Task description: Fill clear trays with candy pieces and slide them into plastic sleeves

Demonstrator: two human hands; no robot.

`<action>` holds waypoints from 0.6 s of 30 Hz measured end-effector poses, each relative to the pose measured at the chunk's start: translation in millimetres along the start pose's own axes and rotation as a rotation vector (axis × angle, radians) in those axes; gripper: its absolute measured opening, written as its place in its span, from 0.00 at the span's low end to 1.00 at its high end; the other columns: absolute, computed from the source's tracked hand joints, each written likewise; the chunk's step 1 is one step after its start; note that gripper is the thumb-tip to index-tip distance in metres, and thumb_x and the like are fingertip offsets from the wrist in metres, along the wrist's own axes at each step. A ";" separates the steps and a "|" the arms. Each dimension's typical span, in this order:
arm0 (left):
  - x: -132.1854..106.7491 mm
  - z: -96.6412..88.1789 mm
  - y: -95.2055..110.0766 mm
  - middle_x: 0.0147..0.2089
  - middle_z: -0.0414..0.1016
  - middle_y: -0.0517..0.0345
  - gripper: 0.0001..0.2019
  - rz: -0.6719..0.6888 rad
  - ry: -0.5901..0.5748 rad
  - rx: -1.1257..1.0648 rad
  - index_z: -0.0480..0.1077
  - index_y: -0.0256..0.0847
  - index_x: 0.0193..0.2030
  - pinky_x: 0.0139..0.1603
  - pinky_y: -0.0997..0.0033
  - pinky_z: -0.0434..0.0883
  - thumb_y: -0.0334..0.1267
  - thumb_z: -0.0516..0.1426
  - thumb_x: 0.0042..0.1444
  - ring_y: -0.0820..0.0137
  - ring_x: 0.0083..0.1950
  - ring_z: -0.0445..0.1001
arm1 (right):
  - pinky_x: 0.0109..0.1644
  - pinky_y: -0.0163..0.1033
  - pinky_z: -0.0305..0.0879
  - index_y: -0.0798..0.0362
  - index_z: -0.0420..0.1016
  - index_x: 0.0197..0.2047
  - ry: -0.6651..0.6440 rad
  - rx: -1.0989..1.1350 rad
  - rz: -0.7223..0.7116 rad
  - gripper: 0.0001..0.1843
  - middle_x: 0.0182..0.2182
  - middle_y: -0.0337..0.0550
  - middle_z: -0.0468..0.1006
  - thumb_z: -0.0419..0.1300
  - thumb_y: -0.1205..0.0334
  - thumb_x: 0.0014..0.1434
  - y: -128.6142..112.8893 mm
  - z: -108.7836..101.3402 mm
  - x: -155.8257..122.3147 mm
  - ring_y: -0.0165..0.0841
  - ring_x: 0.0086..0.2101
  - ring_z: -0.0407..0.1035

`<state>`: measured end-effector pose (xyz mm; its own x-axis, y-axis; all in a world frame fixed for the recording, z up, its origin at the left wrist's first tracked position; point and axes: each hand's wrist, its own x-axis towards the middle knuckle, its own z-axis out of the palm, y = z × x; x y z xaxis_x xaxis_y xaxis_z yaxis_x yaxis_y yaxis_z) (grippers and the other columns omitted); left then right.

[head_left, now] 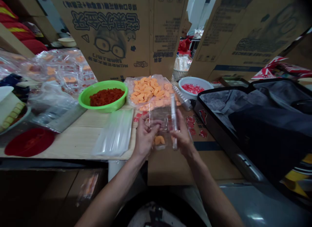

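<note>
Left hand (143, 136) held a clear tray (162, 113) above the desk's (75, 129) front edge | right hand (184, 137) gripped a blurred clear strip (173, 119) | orange piece (159, 140) inside, seemingly part-done; orange pile (147, 89) left toward far edge

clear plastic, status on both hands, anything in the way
Right hand gripping clear plastic; left hand at it, its grip blurred. Orange piece showing between the hands. Orange pile just beyond; no obstruction seen.
</note>
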<state>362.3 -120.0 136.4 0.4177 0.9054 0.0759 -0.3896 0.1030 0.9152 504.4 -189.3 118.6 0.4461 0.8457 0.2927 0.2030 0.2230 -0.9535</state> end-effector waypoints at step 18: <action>7.3 -39.0 -54.1 0.77 0.46 0.39 0.41 0.264 -0.711 1.563 0.59 0.43 0.71 0.72 0.34 0.43 0.56 0.64 0.53 0.40 0.77 0.39 | 0.46 0.49 0.72 0.42 0.70 0.63 0.205 0.387 0.323 0.38 0.48 0.42 0.80 0.58 0.54 0.45 -59.4 -52.4 -16.5 0.44 0.42 0.76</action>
<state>354.5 -102.9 71.9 0.8958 0.4438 0.0266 0.4154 -0.8569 0.3052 530.7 -241.9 174.1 0.6016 0.7973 -0.0483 -0.2911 0.1625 -0.9428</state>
